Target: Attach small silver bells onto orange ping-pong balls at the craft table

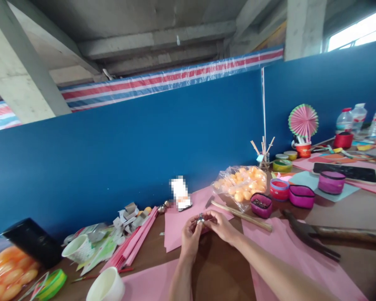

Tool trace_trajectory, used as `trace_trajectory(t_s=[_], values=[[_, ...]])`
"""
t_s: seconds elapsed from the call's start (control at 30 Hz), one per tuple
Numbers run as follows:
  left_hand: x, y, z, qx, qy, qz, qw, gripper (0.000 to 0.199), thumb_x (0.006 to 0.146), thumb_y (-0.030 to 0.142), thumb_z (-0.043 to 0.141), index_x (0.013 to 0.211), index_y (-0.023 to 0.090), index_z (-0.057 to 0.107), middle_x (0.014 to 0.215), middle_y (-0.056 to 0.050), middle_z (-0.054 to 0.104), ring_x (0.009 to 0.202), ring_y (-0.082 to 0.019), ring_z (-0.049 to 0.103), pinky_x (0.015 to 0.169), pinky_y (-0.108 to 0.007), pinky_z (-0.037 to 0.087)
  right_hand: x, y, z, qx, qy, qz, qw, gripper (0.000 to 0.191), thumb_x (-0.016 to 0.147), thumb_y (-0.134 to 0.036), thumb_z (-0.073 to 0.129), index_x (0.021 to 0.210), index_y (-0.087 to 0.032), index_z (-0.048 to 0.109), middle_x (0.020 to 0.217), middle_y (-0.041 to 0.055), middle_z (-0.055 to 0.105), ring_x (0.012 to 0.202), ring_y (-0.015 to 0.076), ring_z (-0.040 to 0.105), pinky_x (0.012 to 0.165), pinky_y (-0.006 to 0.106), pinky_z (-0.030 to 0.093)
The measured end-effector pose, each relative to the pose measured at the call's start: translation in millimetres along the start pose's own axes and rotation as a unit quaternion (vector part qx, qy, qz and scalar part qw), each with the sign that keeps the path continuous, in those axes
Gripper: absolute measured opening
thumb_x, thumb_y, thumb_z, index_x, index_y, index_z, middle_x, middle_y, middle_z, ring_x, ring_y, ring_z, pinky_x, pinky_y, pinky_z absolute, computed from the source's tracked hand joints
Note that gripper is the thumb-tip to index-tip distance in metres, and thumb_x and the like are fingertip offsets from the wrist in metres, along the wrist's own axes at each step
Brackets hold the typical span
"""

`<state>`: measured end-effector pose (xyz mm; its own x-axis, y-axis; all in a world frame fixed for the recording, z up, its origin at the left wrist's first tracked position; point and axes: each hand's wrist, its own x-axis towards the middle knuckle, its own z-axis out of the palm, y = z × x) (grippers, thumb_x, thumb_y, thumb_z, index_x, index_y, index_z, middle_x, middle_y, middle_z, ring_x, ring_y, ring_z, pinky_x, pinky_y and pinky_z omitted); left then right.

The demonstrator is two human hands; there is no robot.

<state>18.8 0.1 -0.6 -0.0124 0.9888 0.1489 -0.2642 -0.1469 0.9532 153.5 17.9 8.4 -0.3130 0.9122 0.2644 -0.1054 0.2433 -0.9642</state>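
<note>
Above the brown table (219,267), my left hand (190,235) and my right hand (222,225) meet, fingertips pinched together. Between them is a small shiny silver metal piece (201,219), whose exact kind is too small to make out. Both hands are closed on it, and the fingers hide part of its surface. Just beyond them lies pink paper (175,234), with an upright phone (184,205) at its back edge, its screen blurred out. Beside the phone sit two small round metal balls (161,209). A small wooden-handled hammer (241,214) lies right of my hands.
A bag of orange balls (246,184) and a purple container of small bits (261,205) stand behind the small hammer. A large claw hammer (313,232) lies at right. Left are rolled pink paper (141,242), a white cup (106,286) and a black box (33,242).
</note>
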Motion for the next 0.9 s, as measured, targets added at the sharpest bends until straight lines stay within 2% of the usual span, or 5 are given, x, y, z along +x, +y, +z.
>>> trace_trajectory(t_s=[0.23, 0.43, 0.57, 0.67, 0.9], values=[[-1, 6, 4.4, -0.004, -0.005, -0.013, 1.000, 0.037, 0.069, 0.036, 0.059, 0.097, 0.012, 0.054, 0.095, -0.014, 0.064, 0.088, -0.024, 0.060, 0.081, -0.042, 0.046, -1, -3, 1, -0.054, 0.010, -0.020, 0.998, 0.033, 0.075, -0.041, 0.053, 0.097, -0.017, 0.058, 0.095, 0.0073, 0.061, 0.084, 0.0199, 0.058, 0.074, 0.032, 0.047], [-2, 10, 1.0, 0.010, -0.024, -0.022, 0.999, 0.040, 0.069, 0.036, 0.059, 0.100, 0.012, 0.054, 0.100, -0.014, 0.062, 0.094, -0.024, 0.058, 0.083, -0.040, 0.045, 1, 2, 3, -0.045, 0.009, -0.014, 0.999, 0.035, 0.075, -0.042, 0.052, 0.101, -0.017, 0.057, 0.094, 0.0072, 0.061, 0.081, 0.0196, 0.059, 0.072, 0.032, 0.048], [1, 4, -1.1, 0.025, -0.010, -0.003, 1.000, 0.037, 0.069, 0.037, 0.058, 0.098, 0.013, 0.055, 0.099, -0.013, 0.063, 0.094, -0.024, 0.058, 0.081, -0.038, 0.046, 2, 3, 3, -0.062, 0.026, -0.018, 0.998, 0.034, 0.077, -0.042, 0.050, 0.098, -0.017, 0.059, 0.094, 0.0077, 0.062, 0.085, 0.0204, 0.058, 0.076, 0.032, 0.046], [1, 2, -0.8, 0.040, -0.006, 0.009, 0.999, 0.035, 0.071, 0.037, 0.057, 0.097, 0.014, 0.056, 0.096, -0.012, 0.064, 0.091, -0.023, 0.059, 0.082, -0.037, 0.045, 3, 2, 2, -0.056, 0.013, -0.022, 0.998, 0.033, 0.078, -0.041, 0.048, 0.097, -0.018, 0.059, 0.094, 0.0076, 0.062, 0.085, 0.0209, 0.058, 0.076, 0.032, 0.046], [-1, 5, 2.5, 0.041, -0.010, 0.018, 0.999, 0.035, 0.070, 0.039, 0.056, 0.093, 0.014, 0.060, 0.094, -0.012, 0.064, 0.089, -0.023, 0.059, 0.080, -0.036, 0.046, 3, -1, 3, -0.045, 0.006, -0.020, 0.999, 0.032, 0.076, -0.043, 0.050, 0.095, -0.018, 0.060, 0.091, 0.0076, 0.062, 0.081, 0.0207, 0.058, 0.072, 0.032, 0.047]])
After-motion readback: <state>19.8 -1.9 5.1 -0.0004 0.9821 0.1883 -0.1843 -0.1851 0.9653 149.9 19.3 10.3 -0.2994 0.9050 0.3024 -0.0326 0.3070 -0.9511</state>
